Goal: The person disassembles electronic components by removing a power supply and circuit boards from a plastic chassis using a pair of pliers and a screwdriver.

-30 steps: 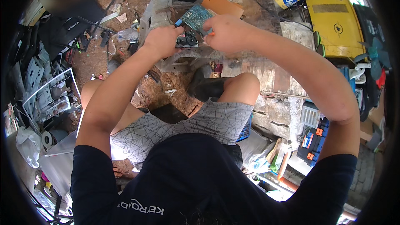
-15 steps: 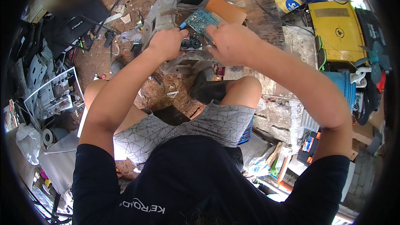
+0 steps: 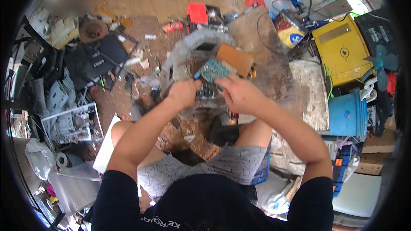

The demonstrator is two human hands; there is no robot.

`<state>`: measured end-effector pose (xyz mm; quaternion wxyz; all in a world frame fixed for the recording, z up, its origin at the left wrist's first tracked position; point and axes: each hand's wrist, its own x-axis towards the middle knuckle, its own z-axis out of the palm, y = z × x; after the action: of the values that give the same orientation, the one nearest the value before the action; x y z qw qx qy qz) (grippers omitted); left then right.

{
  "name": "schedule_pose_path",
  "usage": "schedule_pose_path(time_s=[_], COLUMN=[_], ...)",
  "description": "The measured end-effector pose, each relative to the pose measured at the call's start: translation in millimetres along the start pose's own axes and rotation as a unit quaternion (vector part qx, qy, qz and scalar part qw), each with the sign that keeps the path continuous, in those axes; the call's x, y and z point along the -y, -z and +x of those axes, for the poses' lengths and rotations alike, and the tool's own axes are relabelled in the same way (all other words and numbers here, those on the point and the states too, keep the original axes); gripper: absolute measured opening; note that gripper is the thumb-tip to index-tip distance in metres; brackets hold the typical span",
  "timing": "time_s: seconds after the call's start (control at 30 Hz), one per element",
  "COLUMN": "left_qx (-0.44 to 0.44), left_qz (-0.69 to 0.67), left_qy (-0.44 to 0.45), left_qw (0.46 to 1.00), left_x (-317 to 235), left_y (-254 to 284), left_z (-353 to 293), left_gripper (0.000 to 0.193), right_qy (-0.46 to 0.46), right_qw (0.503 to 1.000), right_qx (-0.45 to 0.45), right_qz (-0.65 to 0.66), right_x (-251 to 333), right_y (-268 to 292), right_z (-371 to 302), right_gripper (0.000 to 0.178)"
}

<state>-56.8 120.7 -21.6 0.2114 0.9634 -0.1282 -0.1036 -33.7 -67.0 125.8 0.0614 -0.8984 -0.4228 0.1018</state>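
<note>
A green circuit board lies tilted over a grey metal frame in front of me. Black round parts sit at its near end. My left hand is closed at the left of these parts, its fingertips gripping the board's near left edge. On the right, my right hand is curled over the board's right edge, fingers bent. Something dark shows at its fingertips, too blurred to name. An orange-brown panel lies just beyond the board.
A wooden board lies right of the frame. Farther right are a yellow case, a blue bucket and a teal fan blade. Scrap casings and a white frame crowd the left. A red box lies beyond.
The view has tilted up, so more of the far floor shows and everything sits lower. My right hand has shifted slightly on the board's right edge; my left hand keeps its grip.
</note>
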Motion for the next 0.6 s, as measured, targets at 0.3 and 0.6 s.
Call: schedule_pose_path(time_s=[0.3,0.6], left_qx=[-0.004,-0.001], left_qz=[-0.006,0.010], left_qy=[0.008,0.003], left_qw=[1.000,1.000], left_x=[8,2], left_y=[6,7], left_z=[-8,-8], left_gripper=[0.066,0.065], right_qy=[-0.155,-0.106], right_qw=[0.981,0.992], right_qx=[0.109,0.030], right_qz=[-0.050,-0.067], right_x=[23,8], right_y=[27,11], right_z=[-2,-12], right_gripper=[0.040,0.042])
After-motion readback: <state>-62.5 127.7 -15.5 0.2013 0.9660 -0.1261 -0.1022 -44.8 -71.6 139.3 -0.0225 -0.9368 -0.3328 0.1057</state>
